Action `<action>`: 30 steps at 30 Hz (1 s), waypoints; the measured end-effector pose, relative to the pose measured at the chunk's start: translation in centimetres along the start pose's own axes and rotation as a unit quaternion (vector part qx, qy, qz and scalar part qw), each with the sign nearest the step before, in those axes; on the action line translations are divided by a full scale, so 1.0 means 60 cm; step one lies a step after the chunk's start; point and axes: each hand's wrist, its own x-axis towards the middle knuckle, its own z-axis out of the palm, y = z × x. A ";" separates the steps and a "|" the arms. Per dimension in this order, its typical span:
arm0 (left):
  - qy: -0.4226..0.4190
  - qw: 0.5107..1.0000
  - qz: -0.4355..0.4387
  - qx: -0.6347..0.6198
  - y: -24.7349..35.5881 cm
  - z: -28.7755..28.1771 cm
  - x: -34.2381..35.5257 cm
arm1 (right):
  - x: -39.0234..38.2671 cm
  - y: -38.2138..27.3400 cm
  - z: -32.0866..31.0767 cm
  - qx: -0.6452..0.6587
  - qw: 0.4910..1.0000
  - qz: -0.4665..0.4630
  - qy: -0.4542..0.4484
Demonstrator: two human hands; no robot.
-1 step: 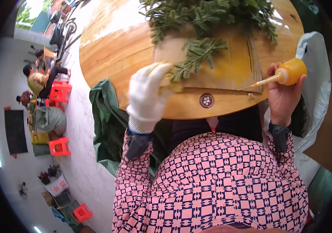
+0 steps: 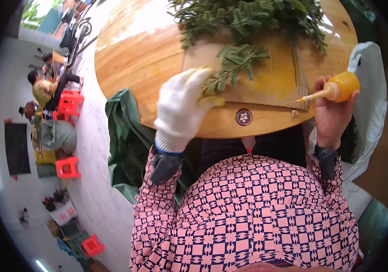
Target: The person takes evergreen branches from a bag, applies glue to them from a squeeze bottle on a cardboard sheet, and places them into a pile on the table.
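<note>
My left hand (image 2: 180, 104) wears a white knit glove with yellow-stained fingertips. Its thumb and fingers are apart, on either side of the lower end of a small green fir-like sprig (image 2: 237, 65); whether they touch it I cannot tell. The sprig lies on a flat piece of cardboard (image 2: 257, 95) smeared with yellow. My bare right hand (image 2: 331, 115) is closed round a squeeze bottle (image 2: 344, 86) of yellow-orange liquid. The bottle is tilted, its long thin nozzle pointing left and down over the cardboard's near right corner.
A heap of green branches (image 2: 253, 20) covers the far part of the round wooden table (image 2: 133, 68). Green sacking (image 2: 121, 118) hangs at the left edge, a pale sack (image 2: 371, 86) at the right. Farther left are seated people (image 2: 44, 88) and red stools (image 2: 68, 167).
My left hand has shifted a little to the right, its thumb and fingers nearer the sprig's lower end. The squeeze bottle stays in my right hand, and the sprig keeps its place on the cardboard.
</note>
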 end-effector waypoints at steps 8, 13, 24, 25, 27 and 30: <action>0.005 0.996 -0.078 -0.048 -0.040 -0.016 -0.039 | -0.004 0.008 -0.003 -0.049 0.998 0.027 -0.023; 0.199 0.941 -0.246 -0.125 -0.063 -0.113 -0.152 | 0.009 -0.021 -0.026 -0.107 0.993 -0.023 0.049; -0.040 0.855 -0.471 0.215 -0.112 -0.215 -0.396 | 0.030 -0.040 -0.050 -0.115 0.993 0.005 0.009; 0.020 0.865 -0.470 0.172 -0.113 -0.202 -0.368 | 0.025 -0.034 -0.049 -0.094 0.995 0.004 0.021; 0.054 0.892 -0.445 0.053 -0.100 -0.178 -0.290 | 0.015 -0.021 -0.039 -0.057 0.998 -0.009 0.038; 0.029 0.958 -0.282 -0.051 -0.047 -0.108 -0.123 | 0.002 -0.004 -0.020 0.025 0.998 0.038 -0.042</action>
